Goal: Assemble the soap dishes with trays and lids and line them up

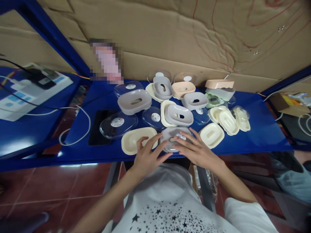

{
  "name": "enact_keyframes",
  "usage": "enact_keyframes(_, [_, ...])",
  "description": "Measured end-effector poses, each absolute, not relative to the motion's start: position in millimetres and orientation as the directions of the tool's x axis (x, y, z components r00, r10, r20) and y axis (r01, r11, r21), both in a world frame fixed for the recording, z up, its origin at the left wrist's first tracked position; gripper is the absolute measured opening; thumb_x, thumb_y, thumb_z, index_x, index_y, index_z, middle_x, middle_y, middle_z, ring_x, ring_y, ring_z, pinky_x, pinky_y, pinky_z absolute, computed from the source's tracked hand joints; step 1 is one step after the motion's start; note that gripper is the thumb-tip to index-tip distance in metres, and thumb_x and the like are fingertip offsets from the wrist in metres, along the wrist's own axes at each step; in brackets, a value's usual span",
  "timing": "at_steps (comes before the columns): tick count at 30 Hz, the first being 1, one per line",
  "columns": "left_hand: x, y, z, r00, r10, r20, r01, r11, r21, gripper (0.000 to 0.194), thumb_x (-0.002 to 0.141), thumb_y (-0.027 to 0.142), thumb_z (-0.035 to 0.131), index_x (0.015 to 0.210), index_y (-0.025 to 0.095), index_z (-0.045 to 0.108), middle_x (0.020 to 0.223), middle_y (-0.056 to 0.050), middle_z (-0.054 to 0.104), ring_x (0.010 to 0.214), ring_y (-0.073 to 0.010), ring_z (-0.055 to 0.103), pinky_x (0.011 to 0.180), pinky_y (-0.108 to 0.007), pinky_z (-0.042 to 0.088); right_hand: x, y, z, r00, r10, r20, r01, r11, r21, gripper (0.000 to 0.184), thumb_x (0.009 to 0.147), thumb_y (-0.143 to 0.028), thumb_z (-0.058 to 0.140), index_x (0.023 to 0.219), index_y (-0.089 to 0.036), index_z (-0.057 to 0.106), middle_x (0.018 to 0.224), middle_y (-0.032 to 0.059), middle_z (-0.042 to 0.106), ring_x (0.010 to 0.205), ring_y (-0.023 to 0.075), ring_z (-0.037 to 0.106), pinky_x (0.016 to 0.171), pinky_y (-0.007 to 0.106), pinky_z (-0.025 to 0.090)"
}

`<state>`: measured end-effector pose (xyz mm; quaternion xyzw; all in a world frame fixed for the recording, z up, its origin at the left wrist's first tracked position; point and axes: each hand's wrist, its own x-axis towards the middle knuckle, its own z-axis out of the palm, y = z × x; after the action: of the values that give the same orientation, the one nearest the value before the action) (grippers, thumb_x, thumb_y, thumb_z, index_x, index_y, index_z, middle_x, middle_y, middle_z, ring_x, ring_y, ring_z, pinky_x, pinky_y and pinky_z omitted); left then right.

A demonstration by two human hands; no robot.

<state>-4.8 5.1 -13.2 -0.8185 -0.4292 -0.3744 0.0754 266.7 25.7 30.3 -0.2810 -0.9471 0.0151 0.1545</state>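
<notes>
My left hand (147,155) and my right hand (194,149) both press on a grey soap box with a clear lid (175,136) at the front edge of the blue table (257,136). The fingers of both hands lie spread over the lid. A cream tray (136,139) lies just left of my left hand. Another cream tray (212,134) sits right of my right hand.
Several grey, cream and peach soap boxes and clear lids cover the table's middle, such as a grey box (134,101) and a clear lid (118,124). A black phone (97,126) with a white cable (80,129) lies left. Cardboard (194,38) lines the back.
</notes>
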Motion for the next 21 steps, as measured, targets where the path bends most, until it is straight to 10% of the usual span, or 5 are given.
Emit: enact_keyframes(21, [-5,6,-8,0.442,0.644,0.625,0.738,-0.656,0.155,0.041,0.104,0.047,0.072,0.132,0.019,0.065,0.138,-0.018,0.074,0.13,-0.0296,0.071,0.111,-0.048,0.053,267,16,13,-0.731,0.545,0.41,0.552,0.826,-0.113,0.058,0.107,-0.024,0.066,0.163,-0.03,0.049,0.154,0.0047,0.067,0.154,0.0221,0.053,0.14,0.058,0.021])
